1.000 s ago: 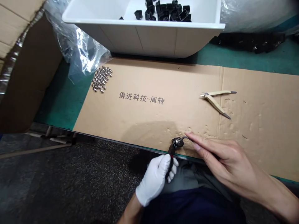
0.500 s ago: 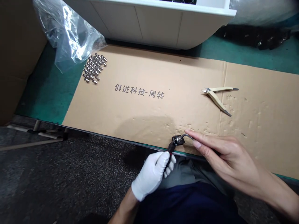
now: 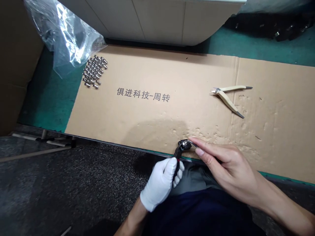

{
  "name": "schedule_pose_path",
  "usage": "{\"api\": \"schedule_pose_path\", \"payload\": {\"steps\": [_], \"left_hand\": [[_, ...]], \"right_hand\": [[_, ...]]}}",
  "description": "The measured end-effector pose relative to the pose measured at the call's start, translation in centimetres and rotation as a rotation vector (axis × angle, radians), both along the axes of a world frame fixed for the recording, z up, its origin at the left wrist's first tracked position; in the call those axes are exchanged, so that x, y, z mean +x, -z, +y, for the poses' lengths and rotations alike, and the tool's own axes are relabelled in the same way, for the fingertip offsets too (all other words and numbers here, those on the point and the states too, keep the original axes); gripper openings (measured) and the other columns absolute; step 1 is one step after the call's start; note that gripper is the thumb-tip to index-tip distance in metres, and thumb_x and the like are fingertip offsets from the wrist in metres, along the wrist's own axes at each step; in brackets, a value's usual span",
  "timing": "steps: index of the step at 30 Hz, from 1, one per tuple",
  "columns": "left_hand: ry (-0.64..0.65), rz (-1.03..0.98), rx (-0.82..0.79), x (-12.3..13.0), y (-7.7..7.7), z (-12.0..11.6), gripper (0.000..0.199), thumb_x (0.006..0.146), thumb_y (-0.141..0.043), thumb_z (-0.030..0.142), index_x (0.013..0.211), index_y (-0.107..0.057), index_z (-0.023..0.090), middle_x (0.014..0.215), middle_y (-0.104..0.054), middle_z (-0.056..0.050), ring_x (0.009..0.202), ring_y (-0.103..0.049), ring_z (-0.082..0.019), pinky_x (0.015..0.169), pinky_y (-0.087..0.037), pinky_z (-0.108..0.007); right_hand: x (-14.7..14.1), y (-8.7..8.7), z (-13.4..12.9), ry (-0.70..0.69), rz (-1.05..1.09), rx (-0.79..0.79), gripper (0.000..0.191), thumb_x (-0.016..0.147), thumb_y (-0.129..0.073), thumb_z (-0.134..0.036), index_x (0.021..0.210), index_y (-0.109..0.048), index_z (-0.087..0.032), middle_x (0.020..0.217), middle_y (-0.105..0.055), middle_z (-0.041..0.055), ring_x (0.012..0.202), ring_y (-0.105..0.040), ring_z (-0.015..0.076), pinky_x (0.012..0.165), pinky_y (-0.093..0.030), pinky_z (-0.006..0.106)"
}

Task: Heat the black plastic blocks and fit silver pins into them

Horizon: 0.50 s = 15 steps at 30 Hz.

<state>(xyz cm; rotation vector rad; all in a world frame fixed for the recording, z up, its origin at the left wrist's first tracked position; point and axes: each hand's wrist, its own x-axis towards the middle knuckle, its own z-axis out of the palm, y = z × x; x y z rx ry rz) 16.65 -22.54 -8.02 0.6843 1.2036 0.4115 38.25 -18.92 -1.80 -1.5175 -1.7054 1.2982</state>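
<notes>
My left hand [image 3: 159,182], in a white glove, is closed round a black jointed part [image 3: 177,154] with a touch of red near the fingers. The part's head rises above the table's front edge and bears a small shiny metal fitting [image 3: 185,143]. My bare right hand [image 3: 225,167] pinches a thin bent metal rod, which looks like a hex key [image 3: 192,143]. Its curved end meets the fitting; the fingers hide the rest of it. Pliers [image 3: 227,98] with cream handles lie spread on the cardboard beyond my right hand.
Several small metal cylinders [image 3: 93,71] lie in rows at the cardboard's left end, beside a clear plastic bag [image 3: 71,42]. A large pale bin [image 3: 157,21] stands at the back. Dark parts [image 3: 273,28] lie at the back right. The printed cardboard sheet [image 3: 142,127] covers the green table [image 3: 46,105].
The view has shifted slightly, so the table things sit a little higher and further left. My right hand has moved slightly left with the rod; both hands keep their holds.
</notes>
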Motion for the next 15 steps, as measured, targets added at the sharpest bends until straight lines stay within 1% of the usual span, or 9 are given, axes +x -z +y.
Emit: {"api": "schedule_pose_path", "payload": {"steps": [1,2,3,6,8,11,15], "left_hand": [[-0.005,0.008,-0.01,0.1,-0.1,0.0,0.06,0.098,-0.045,0.068,0.084,-0.064,0.013,0.064,-0.058,-0.001,0.053,-0.049,-0.011,0.052,-0.04,-0.023],[-0.008,0.019,-0.017,0.1,-0.3,0.1,0.06,0.098,-0.045,0.069,0.084,-0.063,0.014,0.064,-0.057,-0.001,0.053,-0.049,-0.01,0.052,-0.039,-0.023],[-0.007,0.029,-0.022,0.1,-0.4,0.2,0.06,0.097,-0.046,0.07,0.083,-0.064,0.014,0.063,-0.057,-0.001,0.053,-0.048,-0.01,0.052,-0.039,-0.023],[0.02,0.049,-0.011,0.0,-0.7,0.4,0.06,0.097,-0.047,0.069,0.082,-0.064,0.013,0.064,-0.057,-0.001,0.054,-0.048,-0.01,0.054,-0.038,-0.023],[0.039,0.051,-0.003,-0.1,-0.8,0.6,0.06,0.097,-0.047,0.069,0.082,-0.065,0.013,0.065,-0.058,-0.002,0.056,-0.049,-0.011,0.055,-0.039,-0.024],[0.042,0.053,-0.009,-0.2,-0.9,0.7,0.061,0.096,-0.047,0.071,0.082,-0.065,0.014,0.065,-0.058,-0.002,0.056,-0.049,-0.011,0.055,-0.04,-0.024],[0.037,0.057,-0.017,0.0,-1.0,0.8,0.063,0.095,-0.047,0.073,0.081,-0.064,0.014,0.064,-0.057,-0.002,0.056,-0.049,-0.011,0.055,-0.04,-0.024]], "right_hand": [[-0.1,0.2,-0.2,0.005,0.013,0.005,0.042,0.105,-0.053,-0.02,0.146,-0.061,-0.025,0.098,-0.079,0.0012,0.087,-0.076,0.0177,0.081,-0.064,0.031],[-0.2,0.3,-0.4,0.013,0.023,0.015,0.042,0.105,-0.054,-0.019,0.146,-0.06,-0.025,0.097,-0.079,0.0011,0.085,-0.076,0.0173,0.081,-0.064,0.031],[-0.2,0.4,-0.5,0.021,0.029,0.026,0.043,0.104,-0.054,-0.018,0.146,-0.06,-0.024,0.098,-0.079,0.0015,0.089,-0.076,0.0181,0.083,-0.064,0.031],[-0.1,0.2,-0.7,0.011,0.013,0.05,0.044,0.103,-0.055,-0.016,0.146,-0.06,-0.022,0.107,-0.079,0.0034,0.112,-0.073,0.0222,0.1,-0.06,0.035],[0.1,-0.2,-0.6,-0.003,-0.019,0.069,0.044,0.103,-0.055,-0.015,0.146,-0.059,-0.021,0.118,-0.078,0.0046,0.117,-0.071,0.0225,0.106,-0.058,0.035],[0.3,-0.6,-0.3,-0.003,-0.05,0.112,0.042,0.102,-0.056,-0.014,0.144,-0.061,-0.02,0.13,-0.074,0.0044,0.115,-0.072,0.0204,0.104,-0.058,0.03],[0.3,-0.7,-0.1,-0.013,-0.044,0.099,0.045,0.102,-0.057,-0.013,0.146,-0.059,-0.022,0.133,-0.072,0.0023,0.116,-0.072,0.0191,0.106,-0.057,0.028]]}}
